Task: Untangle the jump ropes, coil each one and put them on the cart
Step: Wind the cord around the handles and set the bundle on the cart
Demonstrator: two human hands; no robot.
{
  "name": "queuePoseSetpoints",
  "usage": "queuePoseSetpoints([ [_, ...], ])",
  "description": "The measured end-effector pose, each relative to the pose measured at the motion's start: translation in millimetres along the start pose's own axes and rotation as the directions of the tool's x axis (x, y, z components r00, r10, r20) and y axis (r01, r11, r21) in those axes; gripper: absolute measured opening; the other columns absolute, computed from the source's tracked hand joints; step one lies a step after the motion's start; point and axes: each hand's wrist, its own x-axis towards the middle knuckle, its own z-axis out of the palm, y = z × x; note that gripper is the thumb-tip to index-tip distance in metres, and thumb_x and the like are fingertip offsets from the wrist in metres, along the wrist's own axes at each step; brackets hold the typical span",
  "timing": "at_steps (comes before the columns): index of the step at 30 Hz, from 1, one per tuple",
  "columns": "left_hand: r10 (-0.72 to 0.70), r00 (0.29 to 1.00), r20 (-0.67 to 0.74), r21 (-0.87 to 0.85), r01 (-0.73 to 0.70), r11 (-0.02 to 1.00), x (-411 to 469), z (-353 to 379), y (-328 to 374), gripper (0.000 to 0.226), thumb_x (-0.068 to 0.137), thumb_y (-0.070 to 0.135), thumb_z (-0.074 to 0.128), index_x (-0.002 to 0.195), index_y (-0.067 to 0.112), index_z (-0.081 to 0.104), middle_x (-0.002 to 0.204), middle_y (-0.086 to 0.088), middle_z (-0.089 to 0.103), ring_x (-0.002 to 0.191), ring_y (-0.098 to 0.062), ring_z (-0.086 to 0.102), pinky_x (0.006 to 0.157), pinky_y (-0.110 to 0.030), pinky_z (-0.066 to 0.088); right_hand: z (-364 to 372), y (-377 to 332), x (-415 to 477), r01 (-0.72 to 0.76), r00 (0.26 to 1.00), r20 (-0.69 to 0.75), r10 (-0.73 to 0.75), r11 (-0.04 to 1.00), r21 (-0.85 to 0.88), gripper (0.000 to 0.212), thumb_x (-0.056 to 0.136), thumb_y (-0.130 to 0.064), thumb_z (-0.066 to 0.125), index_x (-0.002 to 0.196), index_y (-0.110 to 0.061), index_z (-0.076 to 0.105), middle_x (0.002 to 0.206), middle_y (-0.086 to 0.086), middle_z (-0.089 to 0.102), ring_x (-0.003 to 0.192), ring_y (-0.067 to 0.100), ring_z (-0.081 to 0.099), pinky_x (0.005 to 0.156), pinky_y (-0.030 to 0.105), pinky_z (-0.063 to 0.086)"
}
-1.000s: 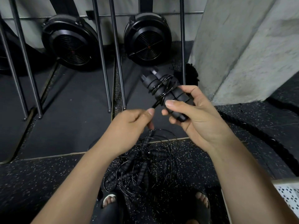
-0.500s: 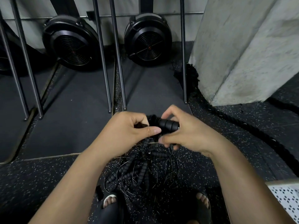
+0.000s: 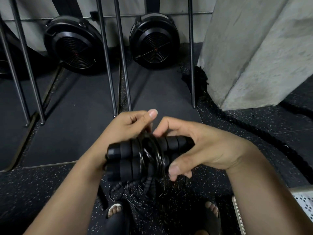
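Observation:
A black jump rope (image 3: 135, 155) lies crosswise in front of me, its two ribbed handles side by side with thin glossy cable wound around their middle. My right hand (image 3: 194, 146) grips the right end of the handles, thumb underneath. My left hand (image 3: 132, 126) is just behind the bundle and pinches the cable at the top of the winding. Below, on the speckled floor, a tangle of more black jump ropes (image 3: 145, 190) with handles and loose cable lies between my feet. A perforated white corner of the cart (image 3: 303, 202) shows at the lower right.
Two black round fan housings (image 3: 152, 41) stand against the back wall behind several slanted metal bars (image 3: 122, 61). A grey concrete pillar (image 3: 254, 48) rises at the right, with a thick black battle rope (image 3: 254, 128) curving round its base.
The wound handles came down from raised and pointing away to lying crosswise close to me. My left hand went from tugging the cable below to pinching it on top of the winding.

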Motion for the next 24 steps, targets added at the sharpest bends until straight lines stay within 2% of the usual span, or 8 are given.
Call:
queuePoseSetpoints([
  [3,-0.175,0.984,-0.038,-0.086,0.171,0.981,-0.3,-3.3,-26.0,0.058,0.101,0.065,0.054,0.083,0.011,0.063,0.068,0.006,0.061,0.062,-0.003,0.060,0.070,-0.020,0.045,-2.4,1.1,1.5,0.117,0.993,-0.045,-0.112,0.986,0.118,0.050,0.087,0.013,0.072,0.129,-0.005,0.052,0.101,0.020,0.068,0.078,0.030,0.071,0.055,0.027,0.052],
  [5,-0.287,0.958,-0.005,-0.212,0.279,0.937,-2.8,-5.1,-37.9,0.085,0.094,0.086,0.041,0.092,0.006,0.068,0.075,-0.013,0.066,0.074,-0.022,0.066,0.068,-0.019,0.036,-4.1,1.5,4.2,0.187,0.978,-0.128,-0.167,0.967,0.170,0.050,0.088,0.009,0.075,0.128,-0.006,0.051,0.102,0.022,0.067,0.080,0.029,0.071,0.057,0.027,0.052],
  [7,-0.178,0.981,-0.077,-0.276,0.151,0.949,-10.8,2.9,-26.8,0.053,0.106,0.045,0.046,0.067,0.015,0.068,0.057,-0.012,0.056,0.060,-0.019,0.049,0.058,-0.023,0.016,-5.5,1.5,7.2,0.242,0.951,-0.243,-0.191,0.949,0.202,0.052,0.086,0.002,0.078,0.129,-0.006,0.052,0.104,0.021,0.069,0.081,0.028,0.071,0.059,0.027,0.053],
  [8,-0.143,0.984,-0.107,-0.255,0.112,0.960,-9.5,10.7,-18.5,0.050,0.105,0.026,0.049,0.057,0.020,0.060,0.050,-0.001,0.044,0.050,-0.014,0.036,0.056,-0.028,0.015,-5.2,0.8,8.6,0.265,0.933,-0.302,-0.197,0.942,0.204,0.053,0.085,0.000,0.079,0.131,-0.004,0.052,0.104,0.022,0.069,0.081,0.027,0.071,0.059,0.028,0.053],
  [10,-0.122,0.989,-0.084,-0.064,0.117,0.991,-0.7,21.6,1.0,0.058,0.112,0.034,0.046,0.057,0.026,0.061,0.050,0.010,0.032,0.046,-0.010,0.024,0.048,-0.028,0.017,-3.2,-0.4,11.1,0.302,0.885,-0.423,-0.196,0.933,0.198,0.055,0.084,0.000,0.079,0.132,-0.001,0.052,0.102,0.021,0.072,0.082,0.026,0.072,0.060,0.027,0.054],
  [15,-0.055,0.998,-0.037,0.216,0.061,0.974,0.5,23.5,-3.9,0.050,0.105,0.059,0.055,0.084,0.014,0.061,0.057,0.009,0.042,0.051,-0.012,0.038,0.054,-0.033,0.032,-11.3,3.6,18.2,0.357,0.744,-0.639,-0.198,0.925,0.129,0.067,0.079,-0.004,0.083,0.137,0.000,0.049,0.103,0.015,0.075,0.089,0.031,0.073,0.065,0.031,0.057],
  [21,-0.045,0.999,0.029,0.359,0.031,0.933,-3.2,19.9,-2.3,0.046,0.100,0.052,0.065,0.081,0.010,0.063,0.063,-0.011,0.052,0.051,-0.009,0.038,0.053,-0.031,0.033,-26.6,25.1,20.8,-0.021,0.555,-0.802,-0.222,0.960,-0.280,0.053,0.087,-0.011,0.089,0.122,-0.020,0.050,0.115,0.008,0.072,0.083,0.023,0.080,0.074,0.042,0.066],
  [24,-0.045,0.999,0.032,0.282,0.034,0.959,-5.0,18.9,0.6,0.039,0.100,0.047,0.069,0.079,0.014,0.066,0.057,-0.001,0.049,0.050,-0.009,0.038,0.053,-0.030,0.033,-32.3,33.9,21.2,-0.256,0.555,-0.806,-0.204,0.880,-0.399,0.054,0.084,-0.023,0.091,0.114,-0.032,0.047,0.112,0.000,0.069,0.077,0.020,0.079,0.076,0.048,0.067],
])
